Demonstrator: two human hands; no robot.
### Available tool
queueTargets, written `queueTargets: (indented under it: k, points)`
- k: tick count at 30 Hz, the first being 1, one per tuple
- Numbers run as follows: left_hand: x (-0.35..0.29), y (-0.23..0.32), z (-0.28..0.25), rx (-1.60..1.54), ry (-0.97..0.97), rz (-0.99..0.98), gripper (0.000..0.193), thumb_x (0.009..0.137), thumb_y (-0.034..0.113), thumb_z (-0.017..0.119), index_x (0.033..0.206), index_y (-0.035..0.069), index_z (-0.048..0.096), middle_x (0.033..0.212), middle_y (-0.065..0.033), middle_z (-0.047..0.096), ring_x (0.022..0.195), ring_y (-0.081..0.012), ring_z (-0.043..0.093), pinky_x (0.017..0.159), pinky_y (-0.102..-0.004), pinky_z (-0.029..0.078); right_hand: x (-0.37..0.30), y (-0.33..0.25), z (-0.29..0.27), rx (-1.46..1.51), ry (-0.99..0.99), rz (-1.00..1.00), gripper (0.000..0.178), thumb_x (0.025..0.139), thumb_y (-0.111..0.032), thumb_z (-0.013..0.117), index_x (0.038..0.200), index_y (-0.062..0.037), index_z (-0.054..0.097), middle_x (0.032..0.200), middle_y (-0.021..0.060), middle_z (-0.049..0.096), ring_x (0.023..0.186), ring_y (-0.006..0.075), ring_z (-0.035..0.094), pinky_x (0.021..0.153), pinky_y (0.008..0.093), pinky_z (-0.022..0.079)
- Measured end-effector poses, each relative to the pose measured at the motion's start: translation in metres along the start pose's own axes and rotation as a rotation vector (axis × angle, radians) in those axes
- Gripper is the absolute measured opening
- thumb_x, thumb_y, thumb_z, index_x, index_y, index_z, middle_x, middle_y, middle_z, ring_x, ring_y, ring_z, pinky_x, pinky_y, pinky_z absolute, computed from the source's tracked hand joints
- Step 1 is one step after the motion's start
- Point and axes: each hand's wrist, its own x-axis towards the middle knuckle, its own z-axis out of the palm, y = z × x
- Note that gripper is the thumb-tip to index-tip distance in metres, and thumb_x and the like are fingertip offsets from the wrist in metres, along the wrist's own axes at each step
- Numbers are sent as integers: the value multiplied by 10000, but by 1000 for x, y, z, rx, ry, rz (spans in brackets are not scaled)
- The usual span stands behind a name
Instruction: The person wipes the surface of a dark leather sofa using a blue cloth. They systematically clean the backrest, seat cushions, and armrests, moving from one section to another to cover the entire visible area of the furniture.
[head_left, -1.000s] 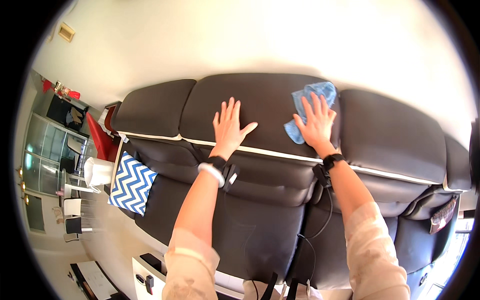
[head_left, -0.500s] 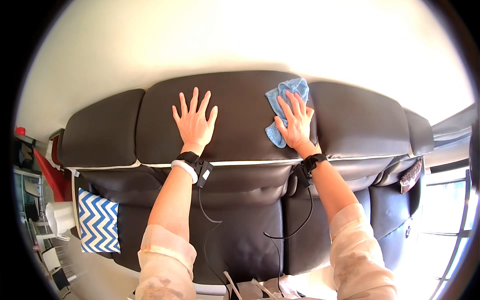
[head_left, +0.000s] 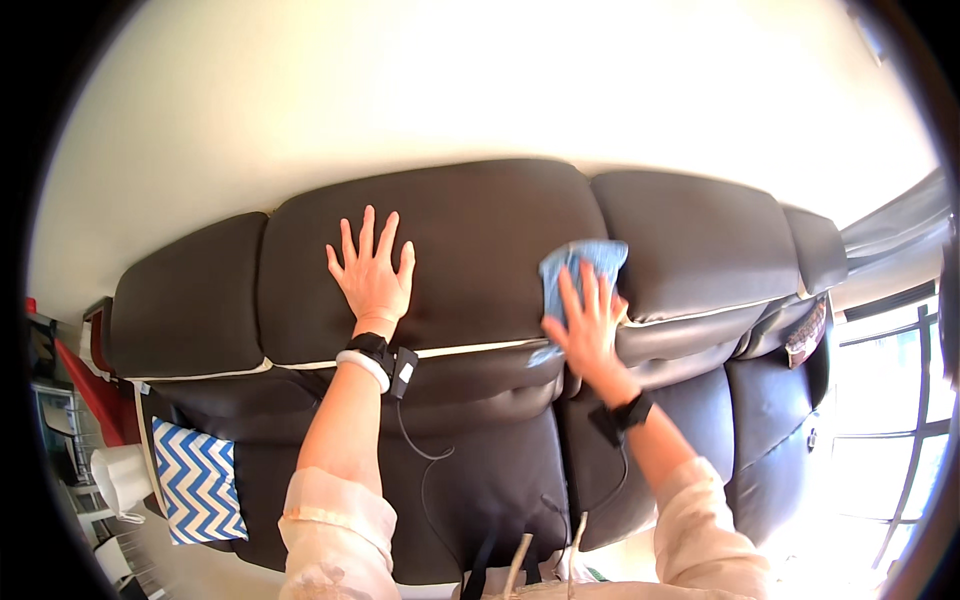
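A dark brown leather sofa [head_left: 470, 250] with pale piping along its backrest spans the view. On the middle back section, my left hand [head_left: 372, 280] lies flat with fingers spread and nothing in it. My right hand [head_left: 590, 325] holds a blue cloth [head_left: 590, 252] pressed under its palm and fingers, near the seam with the right-hand back section. Part of the cloth is hidden beneath the hand, and a corner sticks out below it by the piping. Both wrists wear black bands, and the left also has a white ring.
A blue and white zigzag cushion [head_left: 198, 482] rests at the sofa's left end, a patterned cushion [head_left: 806, 335] at the right end. Behind the backrest rises a pale wall [head_left: 420, 90]. A white bin-like container [head_left: 120, 482] stands left, and thin black cables [head_left: 425, 455] hang from the wrists.
My right hand has drawn the blue cloth down the backrest toward its piped front edge. My left hand stays spread on the backrest while the view has shifted slightly.
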Motion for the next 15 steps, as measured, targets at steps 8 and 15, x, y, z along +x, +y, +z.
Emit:
queueTargets:
  k: [8, 15]
  points:
    - [2, 1, 3, -24, 7, -17, 472, 994, 438, 515, 1447, 307, 525, 1612, 36, 360, 1503, -325, 272, 1196, -584, 138, 231, 0, 43, -70, -293, 515, 612, 988, -550, 427, 1419, -129, 535, 1435, 194, 459, 1297, 405, 450, 1036, 582, 324]
    - [3, 1, 22, -283, 135, -42, 596, 934, 288, 579, 1489, 130, 430, 1586, -34, 399, 1492, -306, 306, 1207, -553, 146, 217, -172, 67, 317, -38, -421, 402, 935, -268, 595, 1325, -179, 619, 1464, 23, 520, 1328, 244, 481, 930, 486, 430]
